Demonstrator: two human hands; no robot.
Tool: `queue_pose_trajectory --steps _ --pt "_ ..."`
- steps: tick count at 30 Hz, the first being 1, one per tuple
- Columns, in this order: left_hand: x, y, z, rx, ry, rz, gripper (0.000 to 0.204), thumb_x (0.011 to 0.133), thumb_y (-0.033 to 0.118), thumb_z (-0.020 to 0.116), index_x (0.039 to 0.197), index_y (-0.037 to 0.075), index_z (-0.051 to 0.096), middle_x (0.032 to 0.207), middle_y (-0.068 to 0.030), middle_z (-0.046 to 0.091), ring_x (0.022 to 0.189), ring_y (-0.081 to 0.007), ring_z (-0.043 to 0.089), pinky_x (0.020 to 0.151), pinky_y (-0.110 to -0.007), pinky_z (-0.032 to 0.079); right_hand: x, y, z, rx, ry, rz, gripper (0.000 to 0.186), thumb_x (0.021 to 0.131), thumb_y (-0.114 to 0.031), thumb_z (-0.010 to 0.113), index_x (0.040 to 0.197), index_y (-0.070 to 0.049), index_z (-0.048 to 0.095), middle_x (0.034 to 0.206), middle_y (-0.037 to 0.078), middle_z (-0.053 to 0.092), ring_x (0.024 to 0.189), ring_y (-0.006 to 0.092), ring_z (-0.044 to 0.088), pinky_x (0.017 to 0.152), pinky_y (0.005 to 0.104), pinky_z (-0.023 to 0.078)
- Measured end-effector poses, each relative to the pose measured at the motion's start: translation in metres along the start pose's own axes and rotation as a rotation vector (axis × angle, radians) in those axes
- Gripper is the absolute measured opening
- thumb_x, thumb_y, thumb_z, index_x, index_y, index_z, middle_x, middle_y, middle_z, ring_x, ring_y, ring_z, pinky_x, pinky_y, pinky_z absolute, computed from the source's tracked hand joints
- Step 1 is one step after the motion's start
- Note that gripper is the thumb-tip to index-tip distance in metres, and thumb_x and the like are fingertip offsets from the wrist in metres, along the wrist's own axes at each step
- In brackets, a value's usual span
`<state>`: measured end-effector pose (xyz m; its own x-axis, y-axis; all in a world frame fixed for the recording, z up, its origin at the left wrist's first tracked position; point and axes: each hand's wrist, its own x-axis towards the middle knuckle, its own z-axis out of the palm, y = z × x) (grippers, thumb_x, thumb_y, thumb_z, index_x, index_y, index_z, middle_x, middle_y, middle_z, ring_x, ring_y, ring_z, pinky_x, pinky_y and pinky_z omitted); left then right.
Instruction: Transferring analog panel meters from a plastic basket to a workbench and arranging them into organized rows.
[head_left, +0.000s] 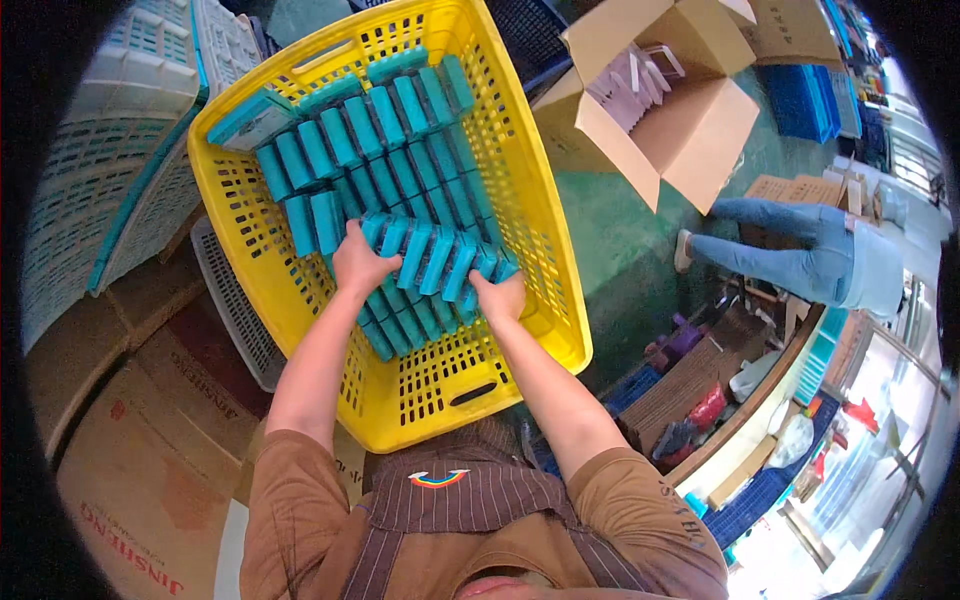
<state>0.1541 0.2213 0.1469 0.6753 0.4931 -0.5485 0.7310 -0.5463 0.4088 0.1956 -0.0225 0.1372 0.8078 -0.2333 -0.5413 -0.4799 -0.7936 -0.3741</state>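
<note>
A large yellow plastic basket stands in front of me, with rows of small teal boxes packed inside it. Between my two hands is a slanting row of teal boxes, squeezed together end to end. My left hand grips the row's left end, its thumb toward the near side. At the right end, close to the basket's right wall, my right hand presses with bent fingers. The row is over other teal boxes; whether it touches them I cannot tell.
An open cardboard box with pale pieces inside stands at the back right. White crates rise on the left, above brown cartons. A person in jeans bends over at the right, near a cluttered workbench. Green floor lies between.
</note>
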Motion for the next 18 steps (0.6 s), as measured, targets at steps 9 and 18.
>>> queue_pose_trajectory --steps 9,18 --pt "-0.131 0.018 -0.079 -0.233 0.421 0.244 0.085 0.06 0.037 0.082 0.13 0.01 0.042 0.113 -0.0176 0.062 0.101 -0.0377 0.062 0.085 -0.046 0.049 -0.118 -0.03 -0.099 0.277 0.112 -0.184 0.083 0.064 -0.038 0.078 0.13 -0.004 0.041 0.106 0.021 0.064 0.096 0.0387 0.063 0.084 0.0455 0.049" --pt "-0.249 0.103 -0.122 -0.212 0.514 0.78 0.088 0.064 0.028 0.085 0.135 0.003 0.04 0.123 -0.0194 0.056 0.113 -0.0332 0.056 0.093 -0.042 0.044 -0.24 0.032 -0.218 0.674 0.579 -0.292 0.094 0.062 -0.024 0.08 0.14 -0.005 0.031 0.109 0.023 0.062 0.098 0.0405 0.063 0.085 0.044 0.051"
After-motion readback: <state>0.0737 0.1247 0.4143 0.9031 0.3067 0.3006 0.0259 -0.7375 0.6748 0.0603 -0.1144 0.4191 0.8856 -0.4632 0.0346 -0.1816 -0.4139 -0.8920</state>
